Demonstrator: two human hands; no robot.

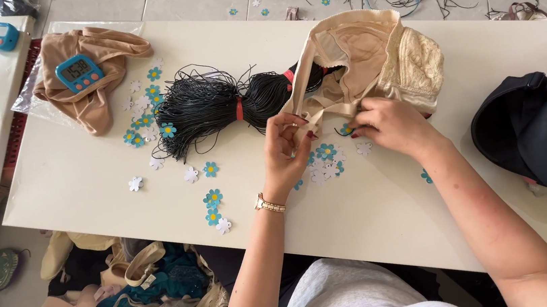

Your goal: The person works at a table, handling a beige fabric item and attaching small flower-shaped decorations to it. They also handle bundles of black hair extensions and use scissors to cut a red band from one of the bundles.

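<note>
A beige bra (372, 62) with a lace cup lies on the white table (87, 186). My left hand (285, 151), with a gold watch at the wrist, pinches the bra's strap end near its lower edge. My right hand (392, 124) grips the bra's band right beside it, over a small blue flower. Just below both hands sits a cluster of blue and white paper flowers (325, 161). A bundle of black cord (214, 105) tied with red bands lies left of the bra, partly under the strap.
Another beige bra (92, 71) with a blue digital timer (79, 72) on it lies at the table's far left. Loose flowers (146, 106) scatter nearby. A black bag (535, 133) sits at the right edge. A heap of bras (133, 297) lies below the table. A second timer (0, 36) rests on the left table.
</note>
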